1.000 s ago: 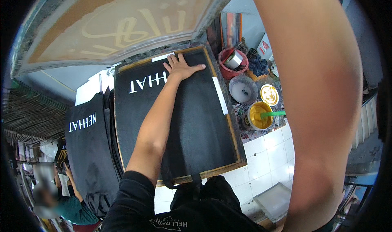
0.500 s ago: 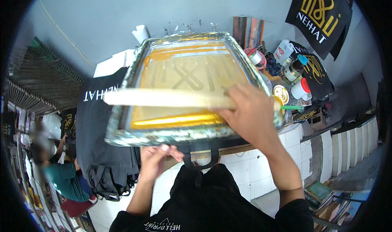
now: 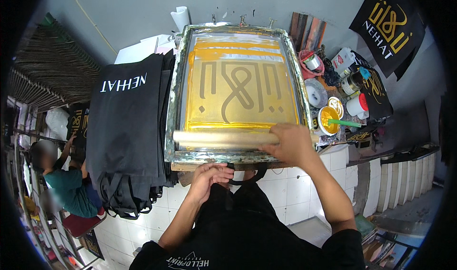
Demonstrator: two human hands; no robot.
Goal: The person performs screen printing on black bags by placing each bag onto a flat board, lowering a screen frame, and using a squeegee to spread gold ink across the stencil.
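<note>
My right hand [image 3: 293, 144] grips one end of a squeegee with a pale wooden handle [image 3: 214, 139], lying crosswise over the near end of a screen-printing frame [image 3: 172, 103]. Golden-yellow ink coats the frame's mesh [image 3: 209, 79], and a curving stencil design shows in it. A bright ridge of ink runs just beyond the squeegee. Below the frame's near edge, my left hand [image 3: 209, 178] has its fingers curled at a black bag strap [image 3: 254, 177]. The rest of that bag is hidden beneath the frame.
Left of the frame, black tote bags [image 3: 126, 113] lie stacked. An ink tub [image 3: 328, 120] with a green stirrer, a red-lidded jar [image 3: 357, 103] and bottles crowd the right side. Printed black bags [image 3: 388, 27] hang at upper right. Another person [image 3: 66, 184] sits at far left.
The squeegee has come nearer to me, toward the frame's near edge. My left hand has gone from spread fingers under the frame to curled fingers at the strap. The view has shifted.
</note>
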